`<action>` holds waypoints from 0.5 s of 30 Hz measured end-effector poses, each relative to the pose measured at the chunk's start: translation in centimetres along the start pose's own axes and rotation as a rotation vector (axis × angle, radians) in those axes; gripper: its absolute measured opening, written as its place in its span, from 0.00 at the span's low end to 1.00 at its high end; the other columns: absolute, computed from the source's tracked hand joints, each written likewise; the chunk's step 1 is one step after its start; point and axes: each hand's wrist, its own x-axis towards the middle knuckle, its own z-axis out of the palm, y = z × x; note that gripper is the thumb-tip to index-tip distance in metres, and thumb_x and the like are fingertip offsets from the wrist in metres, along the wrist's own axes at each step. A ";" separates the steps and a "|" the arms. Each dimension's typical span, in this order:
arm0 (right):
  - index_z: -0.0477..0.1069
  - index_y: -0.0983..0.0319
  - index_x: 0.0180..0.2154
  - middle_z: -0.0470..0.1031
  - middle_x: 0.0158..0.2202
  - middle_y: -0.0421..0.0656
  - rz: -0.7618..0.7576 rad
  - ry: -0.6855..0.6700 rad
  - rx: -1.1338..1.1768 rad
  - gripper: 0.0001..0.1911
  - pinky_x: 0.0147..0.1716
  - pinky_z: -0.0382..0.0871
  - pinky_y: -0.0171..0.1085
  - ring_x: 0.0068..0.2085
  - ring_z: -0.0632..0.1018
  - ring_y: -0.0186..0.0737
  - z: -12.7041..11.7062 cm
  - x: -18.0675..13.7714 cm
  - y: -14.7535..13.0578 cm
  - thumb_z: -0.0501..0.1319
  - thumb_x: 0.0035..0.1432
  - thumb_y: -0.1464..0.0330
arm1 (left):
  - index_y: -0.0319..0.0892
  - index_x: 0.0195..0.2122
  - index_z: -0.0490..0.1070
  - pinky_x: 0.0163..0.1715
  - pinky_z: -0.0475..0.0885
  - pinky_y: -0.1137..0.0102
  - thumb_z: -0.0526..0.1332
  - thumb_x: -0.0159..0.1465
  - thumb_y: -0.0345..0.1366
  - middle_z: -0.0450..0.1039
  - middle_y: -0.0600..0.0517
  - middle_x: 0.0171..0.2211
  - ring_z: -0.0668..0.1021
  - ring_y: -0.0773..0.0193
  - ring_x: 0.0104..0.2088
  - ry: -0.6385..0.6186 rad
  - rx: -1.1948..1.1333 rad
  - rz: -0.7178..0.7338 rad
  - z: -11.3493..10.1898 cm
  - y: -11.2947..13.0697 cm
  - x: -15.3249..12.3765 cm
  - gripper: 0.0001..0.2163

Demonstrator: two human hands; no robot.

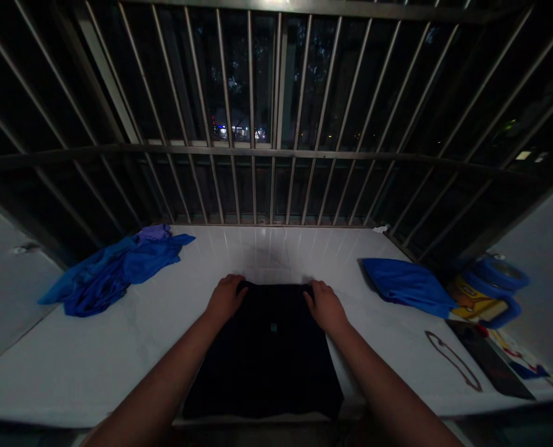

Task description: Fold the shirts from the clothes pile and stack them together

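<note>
A dark, nearly black folded garment (264,366) lies flat on the white ledge in front of me, with a small teal square mark near its middle. My left hand (229,295) is closed at its far left corner, thumb on the top side. At the far right corner, my right hand (325,304) holds the cloth in the same way. Both sets of fingers curl over the far edge, so the fingertips are partly hidden. Dim light hides the garment's folds and seams.
Crumpled blue cloth (141,267) with a purple piece (154,233) lies at left. To the right are a folded blue cloth (406,285), a blue and yellow container (485,288), a cord loop (453,360) and a dark flat object (493,366). Metal bars (271,152) stand behind the ledge (164,323).
</note>
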 end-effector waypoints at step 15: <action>0.69 0.63 0.69 0.73 0.66 0.58 -0.101 0.042 -0.078 0.26 0.62 0.72 0.52 0.63 0.75 0.58 2.0 0.2 0.8 0.57 0.77 0.60 | 0.46 0.69 0.74 0.70 0.70 0.48 0.62 0.75 0.42 0.74 0.39 0.69 0.76 0.43 0.68 -0.014 0.110 0.212 0.0 -2.5 -0.7 0.22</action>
